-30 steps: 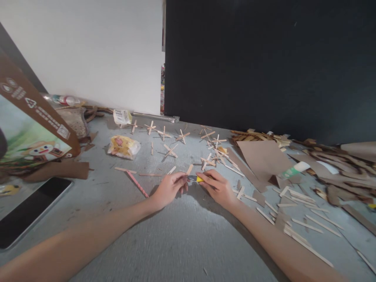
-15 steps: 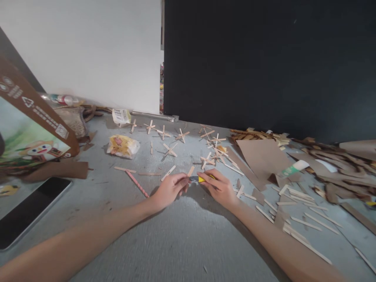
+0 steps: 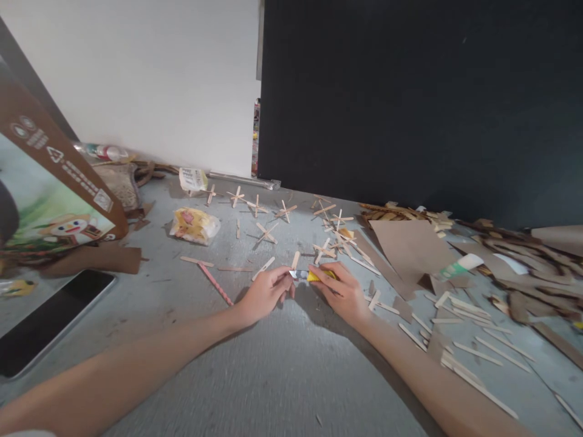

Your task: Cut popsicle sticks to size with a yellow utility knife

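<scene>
My left hand (image 3: 263,296) pinches a short wooden craft stick (image 3: 296,260), whose rounded end points up and away from me. In my right hand (image 3: 342,292) is a yellow box cutter (image 3: 314,277) with its metal blade out to the left. The blade lies across the stick, close by my left fingertips; whether it has cut into the wood I cannot tell. Just beyond my left hand lies a loose craft stick (image 3: 263,268), with a pink striped straw (image 3: 215,284) to its left. Crossed stick pieces (image 3: 323,250) stand past my right hand.
Several crossed stick pieces (image 3: 266,232) are spread across the grey table. Loose sticks (image 3: 473,352) and a glue stick (image 3: 462,266) lie right, near cardboard (image 3: 410,249). A phone (image 3: 54,321), a printed bag (image 3: 64,182) and a yellow packet (image 3: 195,226) are left.
The view has shifted slightly, moving the surroundings a little to the right. The blade catches more light and its angle on the stick differs slightly. Both hands keep their hold.
</scene>
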Action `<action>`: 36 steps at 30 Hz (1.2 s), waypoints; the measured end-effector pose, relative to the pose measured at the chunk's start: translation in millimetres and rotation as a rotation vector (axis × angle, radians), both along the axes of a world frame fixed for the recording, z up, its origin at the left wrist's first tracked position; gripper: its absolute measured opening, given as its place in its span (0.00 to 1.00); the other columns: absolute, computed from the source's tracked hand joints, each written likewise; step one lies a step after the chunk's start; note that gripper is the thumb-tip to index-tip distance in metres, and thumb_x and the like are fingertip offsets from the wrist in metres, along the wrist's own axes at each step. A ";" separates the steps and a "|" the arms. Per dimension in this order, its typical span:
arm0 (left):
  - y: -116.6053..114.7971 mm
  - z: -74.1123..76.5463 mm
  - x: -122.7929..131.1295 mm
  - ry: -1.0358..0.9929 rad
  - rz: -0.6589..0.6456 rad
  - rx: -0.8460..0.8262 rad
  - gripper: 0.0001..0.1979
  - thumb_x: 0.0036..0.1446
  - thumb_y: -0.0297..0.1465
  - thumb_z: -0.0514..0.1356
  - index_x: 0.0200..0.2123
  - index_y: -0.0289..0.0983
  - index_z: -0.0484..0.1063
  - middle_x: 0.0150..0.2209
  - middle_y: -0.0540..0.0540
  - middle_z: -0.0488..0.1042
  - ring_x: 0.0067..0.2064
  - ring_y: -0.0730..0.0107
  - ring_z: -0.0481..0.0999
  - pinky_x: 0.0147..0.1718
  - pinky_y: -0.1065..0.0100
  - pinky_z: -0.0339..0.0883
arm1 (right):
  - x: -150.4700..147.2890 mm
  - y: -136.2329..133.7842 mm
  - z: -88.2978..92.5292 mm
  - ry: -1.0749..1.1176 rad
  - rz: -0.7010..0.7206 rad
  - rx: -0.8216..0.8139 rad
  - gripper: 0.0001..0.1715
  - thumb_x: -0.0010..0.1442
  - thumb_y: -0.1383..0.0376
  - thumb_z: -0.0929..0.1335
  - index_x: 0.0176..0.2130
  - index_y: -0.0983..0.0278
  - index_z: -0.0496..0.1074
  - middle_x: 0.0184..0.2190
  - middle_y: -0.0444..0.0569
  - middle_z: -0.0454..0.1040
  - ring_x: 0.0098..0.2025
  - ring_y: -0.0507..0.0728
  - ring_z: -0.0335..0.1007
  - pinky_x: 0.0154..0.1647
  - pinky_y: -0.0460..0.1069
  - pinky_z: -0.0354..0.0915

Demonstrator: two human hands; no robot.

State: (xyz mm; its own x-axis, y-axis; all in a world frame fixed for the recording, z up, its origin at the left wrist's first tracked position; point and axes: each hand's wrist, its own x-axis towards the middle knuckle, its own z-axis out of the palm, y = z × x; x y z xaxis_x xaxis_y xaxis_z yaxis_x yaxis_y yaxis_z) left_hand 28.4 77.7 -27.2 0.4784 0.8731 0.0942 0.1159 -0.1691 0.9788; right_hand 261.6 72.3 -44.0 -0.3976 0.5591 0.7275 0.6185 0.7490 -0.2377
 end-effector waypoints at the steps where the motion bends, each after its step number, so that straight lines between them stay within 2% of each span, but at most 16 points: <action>1: -0.1 -0.3 0.0 0.008 0.003 0.001 0.16 0.66 0.44 0.54 0.33 0.39 0.67 0.25 0.52 0.72 0.22 0.75 0.65 0.24 0.71 0.59 | -0.1 0.2 0.0 -0.004 -0.005 0.013 0.25 0.70 0.69 0.68 0.63 0.52 0.74 0.42 0.53 0.75 0.43 0.60 0.74 0.42 0.55 0.74; 5: 0.1 -3.2 0.2 0.017 0.035 0.028 0.17 0.67 0.45 0.54 0.32 0.39 0.64 0.24 0.53 0.71 0.21 0.75 0.65 0.23 0.71 0.59 | -0.8 2.5 -1.4 -0.008 -0.016 0.054 0.25 0.70 0.68 0.69 0.63 0.52 0.74 0.41 0.52 0.75 0.42 0.60 0.73 0.42 0.54 0.73; 10: -1.1 -4.3 0.8 0.006 0.011 0.020 0.17 0.68 0.46 0.53 0.37 0.38 0.68 0.24 0.52 0.72 0.22 0.74 0.66 0.23 0.71 0.60 | -0.2 2.8 -1.1 0.107 -0.114 0.032 0.22 0.71 0.66 0.68 0.62 0.54 0.75 0.43 0.53 0.76 0.43 0.60 0.75 0.44 0.55 0.75; 16: 0.9 -2.5 0.9 -0.046 0.065 -0.034 0.15 0.67 0.44 0.55 0.38 0.38 0.68 0.24 0.52 0.72 0.21 0.75 0.66 0.23 0.72 0.59 | -2.2 -3.6 5.5 0.053 0.032 -0.071 0.21 0.73 0.66 0.65 0.61 0.56 0.75 0.41 0.54 0.78 0.42 0.59 0.77 0.43 0.54 0.76; 23: 2.2 -5.0 -0.3 -0.065 0.065 -0.033 0.20 0.66 0.50 0.56 0.38 0.37 0.68 0.24 0.52 0.73 0.22 0.75 0.67 0.22 0.72 0.59 | -3.0 -2.1 3.1 0.053 0.046 -0.115 0.19 0.72 0.66 0.66 0.59 0.56 0.76 0.41 0.53 0.78 0.41 0.58 0.77 0.42 0.54 0.76; 36: 1.7 -3.4 -0.3 -0.052 0.067 -0.027 0.23 0.65 0.53 0.55 0.38 0.38 0.68 0.25 0.51 0.72 0.22 0.75 0.66 0.23 0.71 0.59 | -3.0 -1.3 2.5 0.046 0.031 -0.113 0.18 0.73 0.65 0.65 0.58 0.56 0.77 0.41 0.54 0.78 0.41 0.59 0.78 0.42 0.54 0.76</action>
State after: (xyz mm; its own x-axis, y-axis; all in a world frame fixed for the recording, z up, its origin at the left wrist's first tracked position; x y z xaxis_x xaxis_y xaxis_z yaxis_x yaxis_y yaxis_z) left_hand 28.1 79.4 -30.6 0.4140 0.9056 0.0928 0.0754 -0.1357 0.9879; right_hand 258.6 70.9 -41.5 -0.3832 0.6266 0.6786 0.5820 0.7343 -0.3494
